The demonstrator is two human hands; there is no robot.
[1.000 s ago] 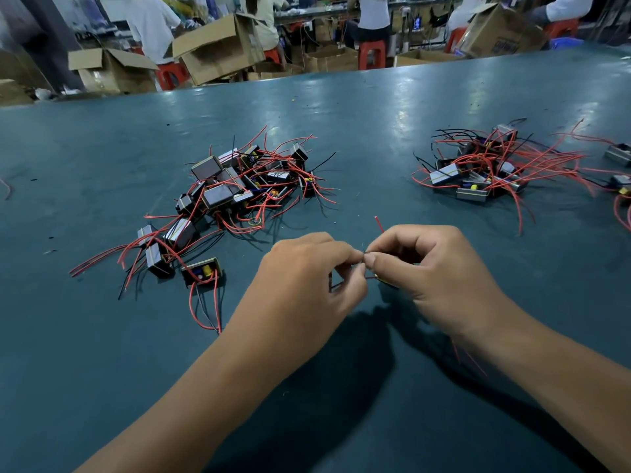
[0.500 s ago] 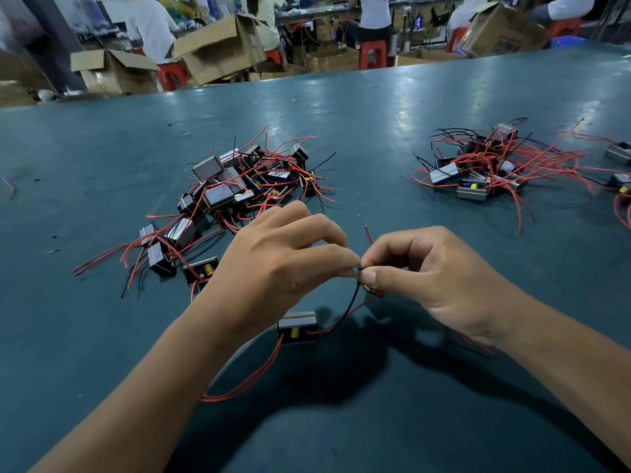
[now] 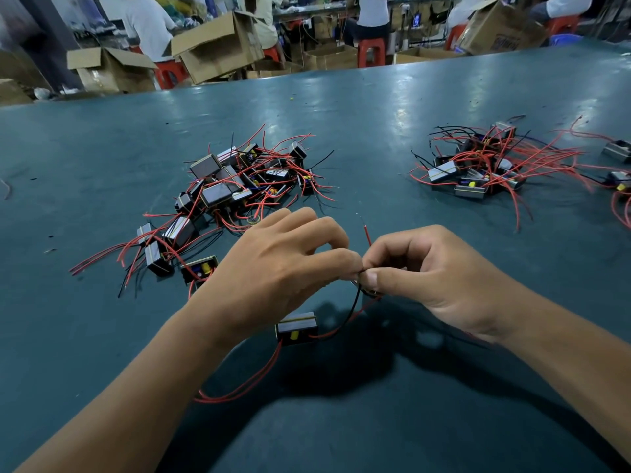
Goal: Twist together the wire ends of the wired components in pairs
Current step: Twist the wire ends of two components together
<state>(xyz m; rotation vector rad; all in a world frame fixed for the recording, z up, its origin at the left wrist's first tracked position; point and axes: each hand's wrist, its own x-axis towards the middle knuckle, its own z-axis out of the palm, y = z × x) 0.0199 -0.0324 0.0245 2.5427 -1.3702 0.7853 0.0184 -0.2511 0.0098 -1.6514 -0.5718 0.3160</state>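
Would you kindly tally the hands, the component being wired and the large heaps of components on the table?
Hands pinching the wire ends: 2, left hand and right hand
The component being wired: 1
Large heaps: 2, left heap and right heap
Total: 5

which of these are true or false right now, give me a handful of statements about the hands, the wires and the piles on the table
1. Both hands pinch wire ends together where their fingertips meet. True: the left hand and right hand meet at the wire ends.
2. The component being worked on lies below the hands with red wires trailing from it. True.
3. The pile of components on the left sits inside a cardboard box. False: it lies bare on the green table.
4. There is only one pile on the table. False: a second pile lies to the right.
5. The right hand rests flat and open on the table. False: its fingers are curled in a pinching grip.
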